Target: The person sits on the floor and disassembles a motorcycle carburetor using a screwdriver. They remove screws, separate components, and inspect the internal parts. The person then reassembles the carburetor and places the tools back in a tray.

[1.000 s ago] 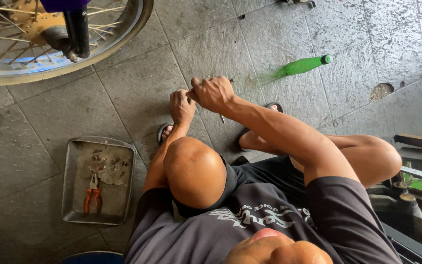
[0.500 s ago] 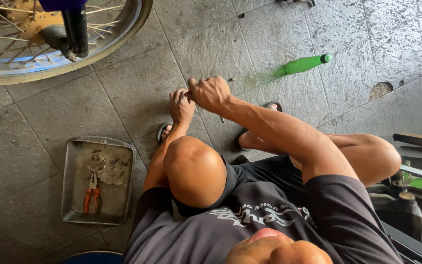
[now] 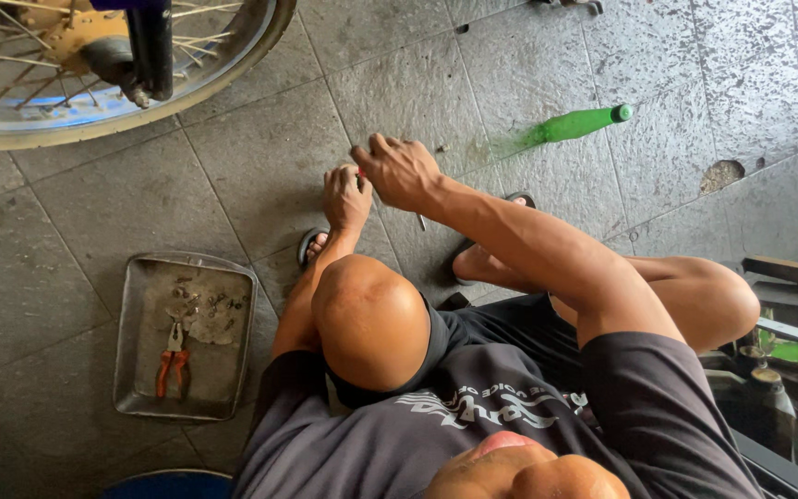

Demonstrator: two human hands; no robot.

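Note:
I squat on the grey tiled floor with both hands together in front of my knee. My left hand (image 3: 344,198) is curled shut on a small item that shows only a red bit between the two hands. My right hand (image 3: 400,170) presses against it from the right, fingers closed on a thin metal tool (image 3: 420,222) whose tip sticks out below the hand. What the small item is stays hidden by my fingers.
A spoked wheel (image 3: 187,88) with a dark fork fills the upper left. A metal tray (image 3: 136,370) at the left holds orange-handled pliers (image 3: 172,362) and several small parts. A green bottle (image 3: 576,123) lies on the floor to the upper right. Wooden and green items stand at the right edge.

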